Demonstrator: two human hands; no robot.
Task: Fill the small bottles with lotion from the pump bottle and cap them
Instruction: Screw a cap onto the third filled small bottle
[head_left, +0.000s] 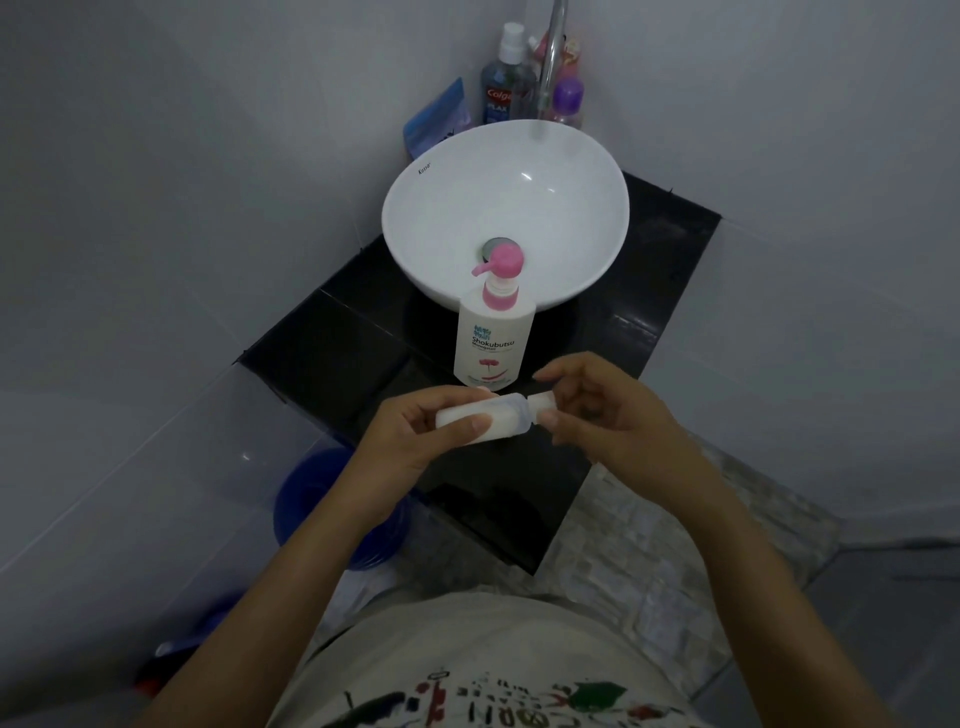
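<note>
My left hand grips a small translucent bottle that lies nearly on its side, neck pointing right, with white lotion inside. My right hand pinches the bottle's white cap at the neck. Both hands hover above the front of the black counter. Just behind them the white pump bottle with a pink pump head stands upright, its spout pointing left.
A white basin sits on the counter behind the pump bottle, with a chrome tap over it. Mouthwash and other toiletry bottles crowd the back corner. A blue bucket stands on the floor at the left.
</note>
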